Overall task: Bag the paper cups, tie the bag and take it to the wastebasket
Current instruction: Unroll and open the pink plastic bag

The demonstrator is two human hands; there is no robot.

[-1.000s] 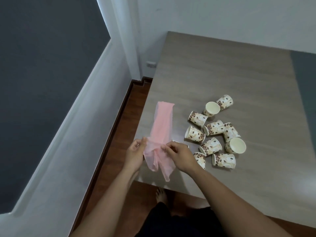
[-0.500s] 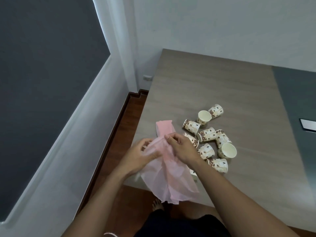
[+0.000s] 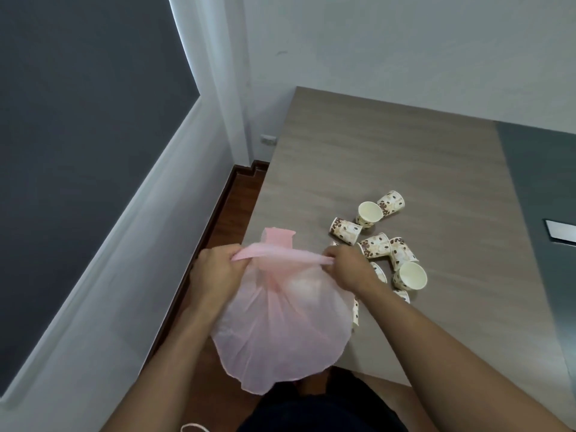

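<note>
Both hands, left (image 3: 215,272) and right (image 3: 346,266), grip the rim of a pink bag (image 3: 280,325) stretched between them at the worktop (image 3: 389,163) edge, paper cups (image 3: 377,235) scattered just beside the right hand.

Grey wood-grain table (image 3: 389,169) pushed into a corner against a plain white wall (image 3: 405,48). To the left, a dark grey wall panel (image 3: 78,120) edged in white trim. Small white wall socket (image 3: 268,140) low by the table's far corner. Below, reddish-brown wooden floor (image 3: 240,207) with matching skirting. Soft, even light.
</note>
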